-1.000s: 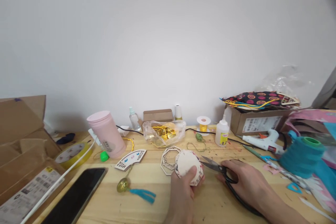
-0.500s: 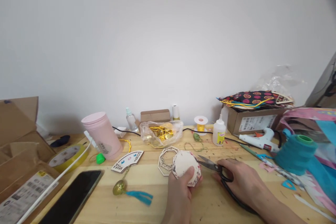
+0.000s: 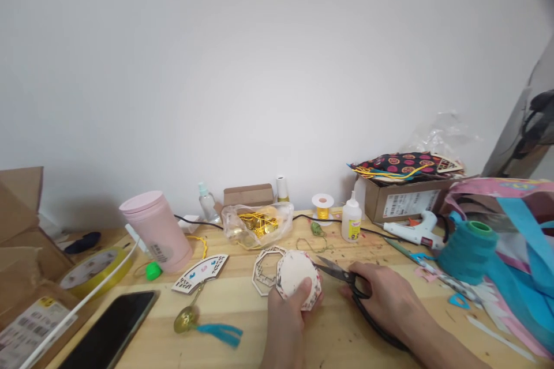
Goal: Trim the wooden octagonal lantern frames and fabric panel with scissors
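Observation:
Gripped in my left hand is a white octagonal piece with a floral-patterned edge, my thumb pressed on its face. My right hand has its fingers through the handles of black-handled scissors. The blades are slightly parted, their tips at the right edge of the octagonal piece. Behind that piece lies an openwork octagonal wooden frame, partly covered by it. To the left are a fan-shaped wooden piece, a gold bell-like ornament and a blue tassel.
A phone, yellow tape roll and pink cup stand left. At the back are a bag of gold ornaments, yellow thread spool and glue bottle. Rightward lie a glue gun, teal thread cone and cardboard box.
The whole view has shifted, so most things sit further left in the picture. Both hands keep their holds, and the scissors stay at the piece's right edge.

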The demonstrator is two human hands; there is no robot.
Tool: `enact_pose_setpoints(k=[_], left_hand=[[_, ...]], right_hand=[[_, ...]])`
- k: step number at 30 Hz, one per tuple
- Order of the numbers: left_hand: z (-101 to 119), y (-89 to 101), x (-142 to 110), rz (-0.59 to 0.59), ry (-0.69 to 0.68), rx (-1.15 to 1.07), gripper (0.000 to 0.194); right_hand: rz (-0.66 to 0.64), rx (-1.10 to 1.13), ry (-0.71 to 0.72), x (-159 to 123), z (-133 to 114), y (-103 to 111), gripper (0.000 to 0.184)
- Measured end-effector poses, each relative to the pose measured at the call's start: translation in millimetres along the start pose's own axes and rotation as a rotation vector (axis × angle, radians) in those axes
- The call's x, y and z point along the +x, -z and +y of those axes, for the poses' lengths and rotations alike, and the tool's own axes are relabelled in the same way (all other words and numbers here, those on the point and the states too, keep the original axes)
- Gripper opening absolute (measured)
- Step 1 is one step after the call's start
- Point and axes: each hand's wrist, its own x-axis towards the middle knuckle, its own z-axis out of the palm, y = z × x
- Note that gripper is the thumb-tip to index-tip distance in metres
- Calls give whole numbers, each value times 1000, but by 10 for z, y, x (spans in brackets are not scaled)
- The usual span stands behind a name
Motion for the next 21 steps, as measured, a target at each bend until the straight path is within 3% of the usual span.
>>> enact_pose_setpoints(k=[8, 21], left_hand=[[28, -23, -101, -62, -25, -12, 39], [-18, -33, -31, -38, -37, -17, 41]], right_hand=[[-5, -41, 70, -25, 2, 4, 12], [-14, -5, -6, 9, -19, -5, 10]])
